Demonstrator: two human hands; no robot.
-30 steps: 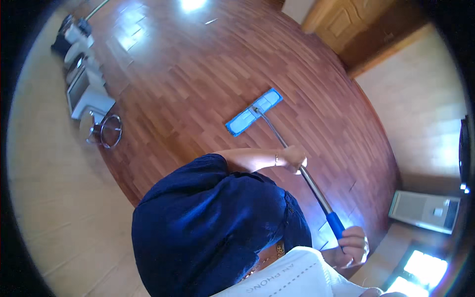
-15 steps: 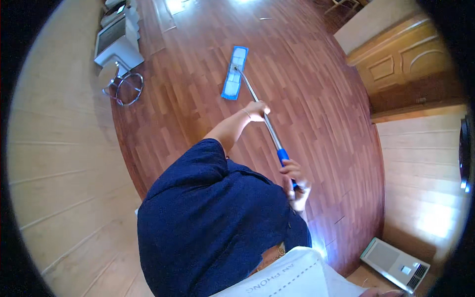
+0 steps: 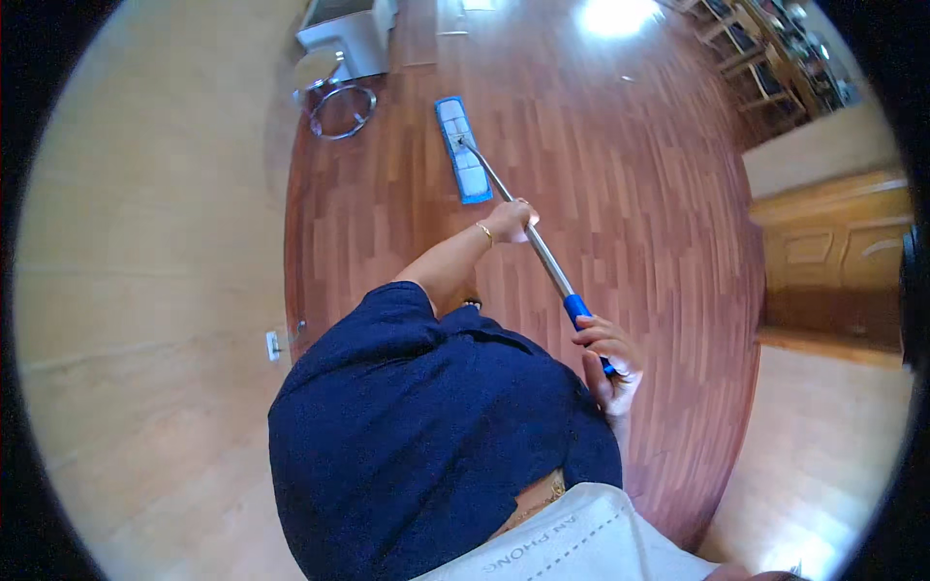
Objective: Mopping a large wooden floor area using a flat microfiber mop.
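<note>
We hold a mop (image 3: 513, 218) two-handed at the frame's centre. Our left hand (image 3: 511, 219) wraps the smooth metal pole midway; our right hand (image 3: 608, 360) closes round the blue grip at its near end. The flat, rectangular blue head (image 3: 462, 150) lies on glossy wood planks (image 3: 620, 174), upper centre, well beyond both hands. A metal ring (image 3: 341, 99) sits upper left.

wood floor (image 3: 601, 174), blue mop head (image 3: 462, 148) flat on it
</note>
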